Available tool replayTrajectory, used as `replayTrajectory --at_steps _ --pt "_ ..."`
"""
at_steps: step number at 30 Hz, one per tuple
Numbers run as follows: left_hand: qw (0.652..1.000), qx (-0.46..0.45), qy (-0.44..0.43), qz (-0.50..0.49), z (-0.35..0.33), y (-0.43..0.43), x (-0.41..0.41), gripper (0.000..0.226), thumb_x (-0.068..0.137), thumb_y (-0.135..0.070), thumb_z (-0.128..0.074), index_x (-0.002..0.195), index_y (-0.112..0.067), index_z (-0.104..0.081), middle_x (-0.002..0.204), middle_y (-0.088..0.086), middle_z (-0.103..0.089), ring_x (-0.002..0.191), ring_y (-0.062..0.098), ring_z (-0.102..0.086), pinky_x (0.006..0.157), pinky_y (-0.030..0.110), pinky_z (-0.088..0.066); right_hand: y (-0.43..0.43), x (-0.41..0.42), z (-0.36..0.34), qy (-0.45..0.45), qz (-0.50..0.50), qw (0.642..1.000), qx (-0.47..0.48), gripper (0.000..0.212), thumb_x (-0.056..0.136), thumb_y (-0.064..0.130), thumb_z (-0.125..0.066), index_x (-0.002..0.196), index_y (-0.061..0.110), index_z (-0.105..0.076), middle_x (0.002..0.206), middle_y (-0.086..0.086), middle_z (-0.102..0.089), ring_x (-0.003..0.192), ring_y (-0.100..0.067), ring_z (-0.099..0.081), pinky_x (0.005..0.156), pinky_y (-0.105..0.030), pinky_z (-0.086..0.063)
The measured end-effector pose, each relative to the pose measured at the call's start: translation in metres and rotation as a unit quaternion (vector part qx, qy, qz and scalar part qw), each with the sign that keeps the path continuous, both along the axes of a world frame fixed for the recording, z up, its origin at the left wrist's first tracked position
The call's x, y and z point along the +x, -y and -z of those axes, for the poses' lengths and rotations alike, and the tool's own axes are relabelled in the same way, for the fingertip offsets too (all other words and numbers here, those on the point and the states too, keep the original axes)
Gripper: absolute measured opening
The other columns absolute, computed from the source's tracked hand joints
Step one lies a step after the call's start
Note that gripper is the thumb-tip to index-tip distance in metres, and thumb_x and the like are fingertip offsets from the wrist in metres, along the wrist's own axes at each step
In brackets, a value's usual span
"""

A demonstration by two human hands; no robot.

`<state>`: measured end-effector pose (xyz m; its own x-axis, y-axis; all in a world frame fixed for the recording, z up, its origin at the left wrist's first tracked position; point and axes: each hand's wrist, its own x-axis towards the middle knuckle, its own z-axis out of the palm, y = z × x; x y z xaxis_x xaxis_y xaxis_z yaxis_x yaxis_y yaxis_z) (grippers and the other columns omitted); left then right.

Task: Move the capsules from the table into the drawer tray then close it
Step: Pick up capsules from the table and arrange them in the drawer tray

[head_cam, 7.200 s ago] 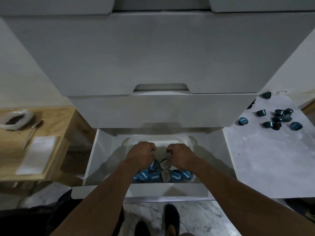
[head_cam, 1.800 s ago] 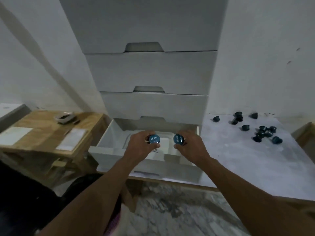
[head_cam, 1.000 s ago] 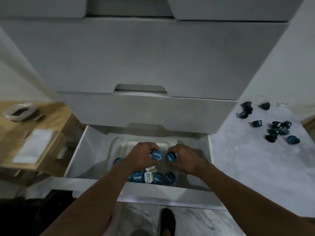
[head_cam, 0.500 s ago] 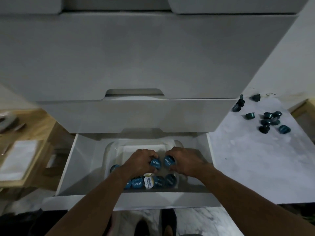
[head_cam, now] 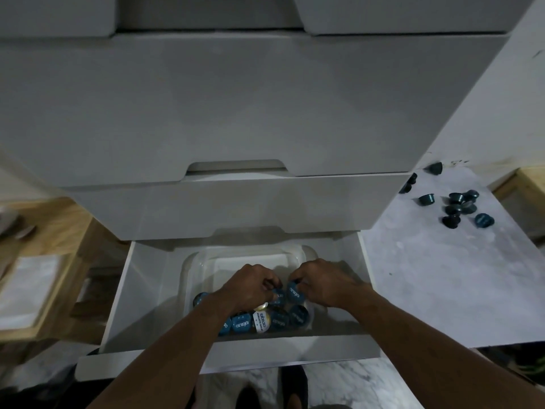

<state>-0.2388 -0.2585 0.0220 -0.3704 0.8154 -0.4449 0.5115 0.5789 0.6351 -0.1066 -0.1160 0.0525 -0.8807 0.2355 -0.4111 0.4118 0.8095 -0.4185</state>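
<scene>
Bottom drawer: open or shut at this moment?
Open. The bottom drawer is pulled well out, exposing the tray of capsules inside.

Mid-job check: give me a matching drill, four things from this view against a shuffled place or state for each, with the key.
Things
1. right hand
2. loose capsules
3. bottom drawer
4. white-label capsule

Place or state
A. pulled open
B. on the marble table, right of the cabinet
C. in the front row of the clear tray
D. pinching a blue capsule over the tray

Pairs: 1-D, 2-B, 3-A, 4-C
</scene>
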Motion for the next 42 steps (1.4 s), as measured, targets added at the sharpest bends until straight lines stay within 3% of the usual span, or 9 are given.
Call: replayTrajectory --at_steps 7,16,21,25,29,33,42 --pt "1.000 0.003 -0.007 0.006 0.000 -0.001 0.001 0.031 0.079 -0.018 -0.074 0.109 -0.019 -0.069 0.105 0.001 -0.070 0.089 0.010 -0.064 0.082 0.022 -0.051 0.000 0.001 0.004 -0.001 -0.001 1.000 -0.006 0.026 0.088 0.027 -0.061 0.114 0.026 -0.067 0.115 0.002 -0.069 0.098 -0.016 -0.063 0.085 -0.029 -0.051" --pt "1.000 -0.003 -0.015 -0.008 -0.004 -0.002 0.004 0.030 0.077 -0.016 -0.075 0.107 -0.018 -0.070 0.103 0.000 -0.070 0.090 0.010 -0.065 0.085 0.025 -0.053 -0.004 0.004 0.008 -0.017 -0.009 1.000 -0.014 0.027 0.087 0.027 -0.061 0.113 0.027 -0.068 0.114 0.002 -0.069 0.100 -0.018 -0.063 0.086 -0.029 -0.051" --pt "0.999 0.023 -0.033 -0.034 -0.010 0.004 0.007 0.030 0.075 -0.014 -0.077 0.104 -0.016 -0.070 0.099 0.000 -0.071 0.087 0.007 -0.065 0.084 0.023 -0.054 -0.002 0.005 0.006 -0.025 0.006 0.999 -0.022 0.036 0.086 0.030 -0.063 0.122 0.024 -0.062 0.126 0.001 -0.063 0.112 -0.021 -0.058 0.097 -0.035 -0.048" --pt "0.993 0.064 -0.084 -0.061 -0.024 0.011 0.010 0.032 0.074 -0.018 -0.077 0.105 -0.019 -0.069 0.099 -0.003 -0.069 0.083 0.003 -0.061 0.077 0.016 -0.050 0.000 0.010 -0.007 -0.062 0.026 0.998 0.006 0.038 0.088 0.032 -0.062 0.125 0.025 -0.059 0.131 -0.001 -0.058 0.115 -0.022 -0.055 0.096 -0.034 -0.046" --pt "0.974 0.107 -0.194 -0.040 -0.047 0.016 0.021 0.034 0.077 -0.033 -0.073 0.109 -0.024 -0.066 0.106 -0.005 -0.067 0.091 0.007 -0.060 0.082 0.025 -0.051 0.005 0.021 -0.028 -0.110 0.052 0.990 0.074 0.035 0.090 0.036 -0.057 0.123 0.024 -0.060 0.126 0.000 -0.060 0.110 -0.021 -0.056 0.085 -0.027 -0.042" --pt "0.940 0.154 -0.303 -0.006 -0.069 0.021 0.043 0.033 0.082 -0.036 -0.065 0.112 -0.023 -0.061 0.114 -0.004 -0.062 0.104 0.017 -0.056 0.085 0.031 -0.045 0.016 0.047 -0.047 -0.163 0.112 0.975 0.104 0.032 0.088 0.037 -0.059 0.113 0.019 -0.065 0.114 -0.004 -0.067 0.099 -0.023 -0.062 0.086 -0.032 -0.050" --pt "0.881 0.278 -0.375 0.074 -0.114 -0.008 0.125 0.035 0.083 -0.031 -0.060 0.115 -0.017 -0.057 0.113 0.003 -0.058 0.102 0.024 -0.054 0.083 0.033 -0.046 0.023 0.153 -0.083 -0.211 0.217 0.932 0.198 0.034 0.087 0.032 -0.059 0.116 0.015 -0.063 0.111 -0.007 -0.061 0.102 -0.027 -0.059 0.084 -0.033 -0.047"
